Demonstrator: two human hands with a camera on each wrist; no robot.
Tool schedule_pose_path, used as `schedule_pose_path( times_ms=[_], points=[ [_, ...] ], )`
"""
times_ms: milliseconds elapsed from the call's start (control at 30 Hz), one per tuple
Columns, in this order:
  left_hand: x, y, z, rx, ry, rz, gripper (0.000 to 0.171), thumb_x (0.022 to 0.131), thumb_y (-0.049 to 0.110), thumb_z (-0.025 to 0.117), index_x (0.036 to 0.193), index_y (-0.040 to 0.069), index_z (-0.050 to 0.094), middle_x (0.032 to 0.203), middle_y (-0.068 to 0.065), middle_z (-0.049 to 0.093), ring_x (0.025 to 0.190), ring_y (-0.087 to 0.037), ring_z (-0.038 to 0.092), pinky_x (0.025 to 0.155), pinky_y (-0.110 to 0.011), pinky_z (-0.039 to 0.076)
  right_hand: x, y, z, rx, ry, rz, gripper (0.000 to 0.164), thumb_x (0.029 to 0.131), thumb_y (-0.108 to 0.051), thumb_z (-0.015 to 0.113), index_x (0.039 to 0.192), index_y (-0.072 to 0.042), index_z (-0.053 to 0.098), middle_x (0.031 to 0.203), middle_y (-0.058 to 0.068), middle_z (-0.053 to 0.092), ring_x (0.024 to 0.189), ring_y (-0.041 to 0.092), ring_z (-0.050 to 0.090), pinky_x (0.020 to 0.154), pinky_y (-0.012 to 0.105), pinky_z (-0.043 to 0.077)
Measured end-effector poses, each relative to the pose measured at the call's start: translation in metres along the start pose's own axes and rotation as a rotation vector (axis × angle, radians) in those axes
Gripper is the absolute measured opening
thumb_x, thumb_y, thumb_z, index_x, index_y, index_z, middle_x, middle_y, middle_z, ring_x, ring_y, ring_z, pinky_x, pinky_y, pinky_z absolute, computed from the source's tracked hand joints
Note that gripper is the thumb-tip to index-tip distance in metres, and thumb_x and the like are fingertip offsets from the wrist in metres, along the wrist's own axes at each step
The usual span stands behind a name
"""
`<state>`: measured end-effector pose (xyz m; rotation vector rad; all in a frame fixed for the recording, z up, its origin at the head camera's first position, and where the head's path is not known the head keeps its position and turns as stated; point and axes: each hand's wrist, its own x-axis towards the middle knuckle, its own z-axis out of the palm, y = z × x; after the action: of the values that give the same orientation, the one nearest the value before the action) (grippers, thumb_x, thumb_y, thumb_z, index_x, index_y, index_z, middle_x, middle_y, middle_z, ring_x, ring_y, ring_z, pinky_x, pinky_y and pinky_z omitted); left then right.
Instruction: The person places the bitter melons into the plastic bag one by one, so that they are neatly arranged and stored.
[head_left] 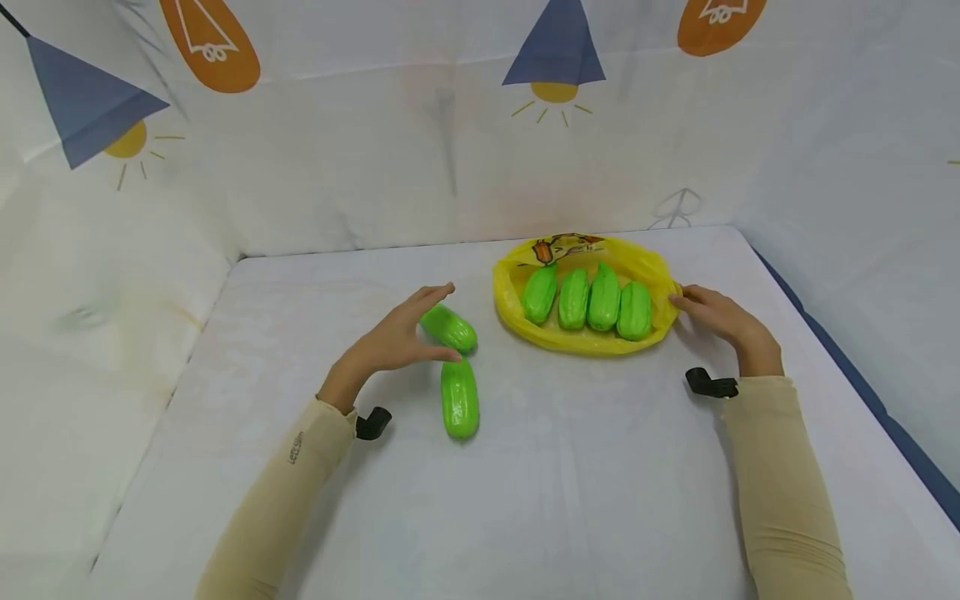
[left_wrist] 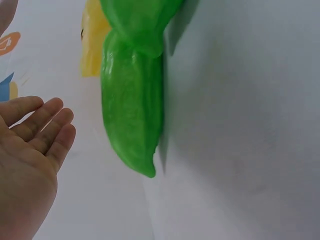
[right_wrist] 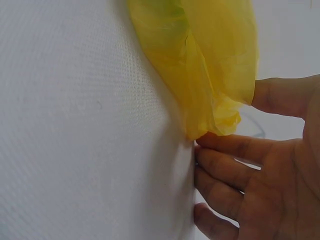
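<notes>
My left hand hovers with thumb and fingers spread beside two glossy green ridged gourds. One gourd lies behind its thumb; the other lies nearer, just below the thumb tip. In the left wrist view the palm faces the gourds with a gap between. A yellow plastic bag, its mouth spread wide, sits at the back right with several green gourds side by side inside. My right hand pinches the bag's right edge; the right wrist view has thumb and forefinger on the yellow plastic.
A white-covered table lies under everything. White sheeting with printed lamps rises behind the table's back edge and at both sides. Small black cameras are strapped at the sleeve cuffs.
</notes>
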<state>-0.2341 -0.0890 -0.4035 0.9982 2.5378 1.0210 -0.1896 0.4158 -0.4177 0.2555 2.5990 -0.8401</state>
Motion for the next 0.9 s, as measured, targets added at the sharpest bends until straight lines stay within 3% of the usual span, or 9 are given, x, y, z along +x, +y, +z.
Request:
schedule_pose_path(
  times_ms=[433,667,900],
  points=[
    [-0.019,-0.003,0.024,-0.062,-0.013,0.011,0.104,0.074,0.050,0.082,0.157,0.023,0.025,0.161,0.003,0.026,0.150,-0.023,0.020,0.120,-0.055,0.022,-0.001,0.000,0.000,-0.008,-0.005,-0.009,0.092,0.097,-0.067,0.026,0.154,0.005,0.013,0.157,0.034,0.009,0.142,0.056,0.010,0.111,0.072,0.014],
    [-0.025,-0.003,0.038,-0.037,-0.049,0.050,0.109,0.074,0.047,0.083,0.157,0.010,0.022,0.162,-0.003,0.025,0.150,-0.025,0.020,0.121,-0.051,0.022,-0.001,-0.002,0.000,-0.005,-0.007,0.005,0.094,0.097,-0.069,0.026,0.155,0.003,0.012,0.158,0.033,0.009,0.142,0.056,0.009,0.111,0.073,0.014],
    [-0.028,-0.002,0.041,-0.028,-0.047,0.065,0.114,0.070,0.046,0.086,0.157,0.011,0.022,0.162,-0.001,0.026,0.151,-0.024,0.020,0.121,-0.049,0.022,-0.002,-0.004,0.000,0.001,-0.007,0.007,0.092,0.098,-0.067,0.026,0.154,0.005,0.012,0.157,0.034,0.010,0.141,0.056,0.012,0.111,0.073,0.015]
  ],
)
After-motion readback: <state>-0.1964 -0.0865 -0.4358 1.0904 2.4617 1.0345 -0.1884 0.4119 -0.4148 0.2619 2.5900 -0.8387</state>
